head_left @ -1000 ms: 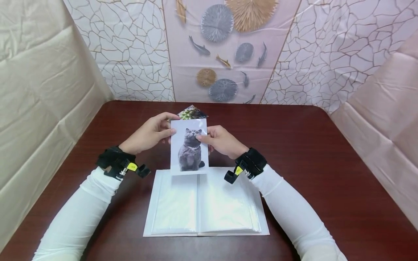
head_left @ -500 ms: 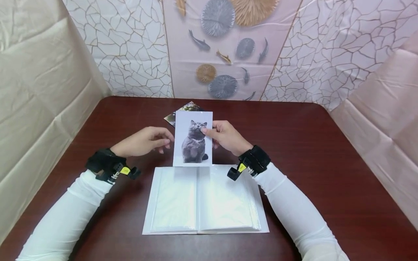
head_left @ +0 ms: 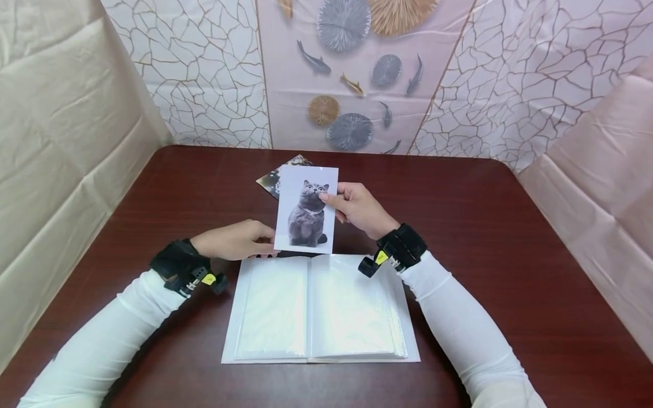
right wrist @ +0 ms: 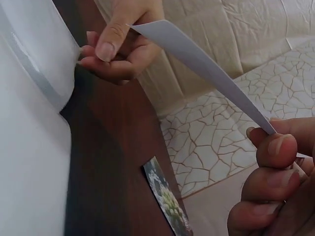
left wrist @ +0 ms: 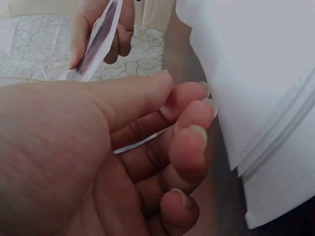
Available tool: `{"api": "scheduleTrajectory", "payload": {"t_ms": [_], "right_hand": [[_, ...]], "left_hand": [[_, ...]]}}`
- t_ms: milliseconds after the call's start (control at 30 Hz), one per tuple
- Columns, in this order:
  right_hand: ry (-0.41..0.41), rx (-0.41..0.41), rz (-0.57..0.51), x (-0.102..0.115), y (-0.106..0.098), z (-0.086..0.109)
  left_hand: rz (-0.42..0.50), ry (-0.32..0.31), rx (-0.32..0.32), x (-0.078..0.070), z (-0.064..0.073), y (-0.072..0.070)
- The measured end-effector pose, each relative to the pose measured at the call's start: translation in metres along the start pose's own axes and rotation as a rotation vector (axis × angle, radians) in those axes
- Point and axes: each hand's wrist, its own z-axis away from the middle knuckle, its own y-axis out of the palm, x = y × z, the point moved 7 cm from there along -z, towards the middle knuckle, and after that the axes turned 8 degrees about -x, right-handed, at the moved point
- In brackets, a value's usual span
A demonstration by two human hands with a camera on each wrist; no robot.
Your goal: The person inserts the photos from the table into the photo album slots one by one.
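Note:
My right hand (head_left: 363,209) pinches a photo of a grey cat (head_left: 306,212) by its right edge, thumb on the picture side. The photo is held above the far edge of an open photo album (head_left: 272,311) with clear, see-through pockets. At the album's far left corner is my left hand (head_left: 237,241), its fingers loosely bent and holding nothing. In the left wrist view its fingertips (left wrist: 189,150) lie close to the white album pages (left wrist: 256,88); whether they touch, I cannot tell. The right wrist view shows the photo's white back (right wrist: 206,71).
Partly hidden behind the cat photo, another photo (head_left: 269,180) with a green plant lies on the dark red-brown table (head_left: 459,226). Its picture shows better in the right wrist view. Patterned cloth (head_left: 214,73) hangs behind the table's far edge.
My left hand has let go of the cat photo and moved down to the album's far left corner. My right hand has carried the photo slightly up and right, uncovering more of the plant photo.

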Motion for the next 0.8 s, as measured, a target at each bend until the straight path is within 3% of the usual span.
{"api": "scheduleTrajectory", "payload": {"t_ms": [167,367,533,800], "right_hand": [[-0.007,-0.037,0.005,0.004,-0.016,-0.001],[-0.017,-0.094,0.005,0.010,-0.035,-0.002],[-0.050,-0.157,-0.012,0.016,-0.047,0.000],[-0.012,-0.123,-0.009,0.008,-0.043,-0.002]], "left_hand": [[-0.004,-0.003,0.000,0.002,-0.003,0.005],[-0.030,0.022,-0.048,0.001,-0.004,0.003],[-0.027,0.030,-0.050,-0.001,-0.003,0.002],[0.012,0.068,-0.073,-0.005,0.003,-0.004]]}}
